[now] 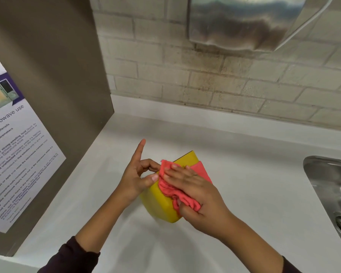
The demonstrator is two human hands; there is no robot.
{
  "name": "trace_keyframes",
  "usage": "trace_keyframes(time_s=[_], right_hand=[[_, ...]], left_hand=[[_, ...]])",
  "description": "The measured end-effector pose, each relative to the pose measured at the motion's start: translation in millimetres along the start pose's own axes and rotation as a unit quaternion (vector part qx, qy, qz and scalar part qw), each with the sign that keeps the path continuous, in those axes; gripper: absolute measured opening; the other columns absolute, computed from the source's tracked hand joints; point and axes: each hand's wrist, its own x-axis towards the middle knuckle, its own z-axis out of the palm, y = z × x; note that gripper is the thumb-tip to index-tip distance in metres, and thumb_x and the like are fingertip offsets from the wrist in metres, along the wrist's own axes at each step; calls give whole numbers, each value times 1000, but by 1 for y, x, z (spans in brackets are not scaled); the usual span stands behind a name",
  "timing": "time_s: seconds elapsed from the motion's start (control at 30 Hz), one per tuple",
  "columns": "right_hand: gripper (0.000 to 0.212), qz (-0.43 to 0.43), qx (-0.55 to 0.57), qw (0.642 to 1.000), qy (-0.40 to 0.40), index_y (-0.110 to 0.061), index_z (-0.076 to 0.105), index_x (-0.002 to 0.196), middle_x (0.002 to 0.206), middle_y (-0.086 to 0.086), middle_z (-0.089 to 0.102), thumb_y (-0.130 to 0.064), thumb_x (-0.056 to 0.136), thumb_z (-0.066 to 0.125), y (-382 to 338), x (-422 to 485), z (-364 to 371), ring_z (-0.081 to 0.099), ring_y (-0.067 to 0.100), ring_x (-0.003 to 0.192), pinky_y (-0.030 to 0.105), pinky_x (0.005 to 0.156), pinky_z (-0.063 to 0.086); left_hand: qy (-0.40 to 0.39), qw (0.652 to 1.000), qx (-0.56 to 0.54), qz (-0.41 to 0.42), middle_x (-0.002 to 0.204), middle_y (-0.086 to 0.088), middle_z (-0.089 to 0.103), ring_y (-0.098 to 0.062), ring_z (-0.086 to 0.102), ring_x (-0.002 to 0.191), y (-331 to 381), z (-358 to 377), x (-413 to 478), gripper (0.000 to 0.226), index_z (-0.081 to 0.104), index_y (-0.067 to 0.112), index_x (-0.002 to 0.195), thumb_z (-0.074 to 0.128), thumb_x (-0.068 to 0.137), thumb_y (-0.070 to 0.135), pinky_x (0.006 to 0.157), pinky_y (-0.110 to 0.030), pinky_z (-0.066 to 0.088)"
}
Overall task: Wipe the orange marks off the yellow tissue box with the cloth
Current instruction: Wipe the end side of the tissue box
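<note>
The yellow tissue box (159,203) stands on the white counter (244,194) in the middle of the view. A crumpled pink-red cloth (171,191) lies over its top. My right hand (197,194) presses flat on the cloth, palm down, gripping its bunched end. My left hand (135,175) holds the box's left edge with thumb and bent fingers, the index finger pointing up. The cloth and my hands hide the top of the box, so no orange marks show.
A steel sink (331,194) is set in the counter at the right. A brown panel with a microwave-use notice (18,144) stands at the left. A brick wall (205,75) runs behind, with a steel dispenser (244,22) mounted overhead.
</note>
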Motion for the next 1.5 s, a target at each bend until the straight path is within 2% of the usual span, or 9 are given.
trace_keyframes(time_s=[0.33, 0.7, 1.0, 1.1, 1.17, 1.23, 1.3, 1.4, 1.5], right_hand=[[34, -57, 56, 996, 26, -10, 73, 100, 112, 0, 70, -3, 69, 60, 6, -5, 1, 58, 9, 118, 34, 106, 39], [37, -35, 93, 995, 29, -13, 74, 95, 106, -3, 72, 2, 64, 61, 6, -34, -2, 61, 11, 114, 33, 103, 42], [34, 25, 124, 987, 104, -7, 76, 88, 100, 2, 75, 11, 62, 62, 16, -78, -1, 67, 18, 105, 31, 97, 48], [35, 200, 322, 907, 182, -6, 77, 76, 89, 7, 76, 11, 64, 49, 14, -86, -12, 72, 17, 87, 26, 80, 54], [17, 280, 450, 806, 262, -7, 75, 70, 82, 5, 76, 1, 68, 60, 15, -75, -23, 72, 15, 73, 29, 72, 53], [14, 244, 650, 670, 262, -10, 71, 78, 74, 3, 73, -16, 65, 67, 14, -54, -33, 66, 15, 60, 25, 62, 51], [22, 216, 728, 590, 275, -13, 61, 81, 63, 1, 62, -22, 63, 68, 13, -31, -38, 51, 13, 51, 27, 60, 39], [21, 212, 715, 582, 324, -13, 66, 69, 63, 3, 61, -23, 52, 69, 15, 2, -36, 56, 18, 61, 25, 67, 46], [13, 227, 620, 643, 388, -13, 71, 77, 72, 4, 66, -13, 71, 59, 15, 21, -22, 62, 17, 68, 22, 67, 50]], left_hand=[[7, 1000, -14, -2, 76, 4, 71, -11, 64, 77, -1, -3, 2, 103, 11, 34, 140, 68, 54, 37, 85, -29, 43], [28, 1000, -4, -8, 73, 7, 70, -7, 65, 75, 2, -3, 1, 105, 15, 28, 144, 67, 52, 39, 78, -19, 46], [51, 999, 1, -15, 75, 7, 70, -9, 63, 76, 5, -2, -1, 97, 21, 35, 138, 68, 53, 39, 83, -27, 44], [73, 997, 8, -21, 80, 0, 67, -14, 61, 78, 5, -4, -3, 93, 21, 33, 142, 67, 62, 25, 90, -33, 42], [81, 996, 7, -24, 80, -1, 67, -15, 61, 79, 4, -4, -4, 88, 21, 32, 143, 62, 66, 19, 91, -34, 41], [92, 995, 6, -28, 80, 0, 67, -13, 62, 78, 3, -4, -4, 88, 21, 31, 144, 60, 67, 19, 89, -32, 42], [106, 994, 6, -31, 77, 2, 68, -12, 62, 78, 1, -4, -4, 88, 22, 30, 144, 61, 66, 21, 89, -33, 41], [117, 992, 21, -37, 72, 11, 71, -10, 63, 81, 1, -7, -5, 90, 22, 31, 144, 63, 64, 29, 91, -35, 41], [121, 992, 29, -38, 73, 13, 71, -5, 64, 77, 2, -7, -6, 92, 23, 33, 142, 67, 61, 34, 89, -32, 40]])
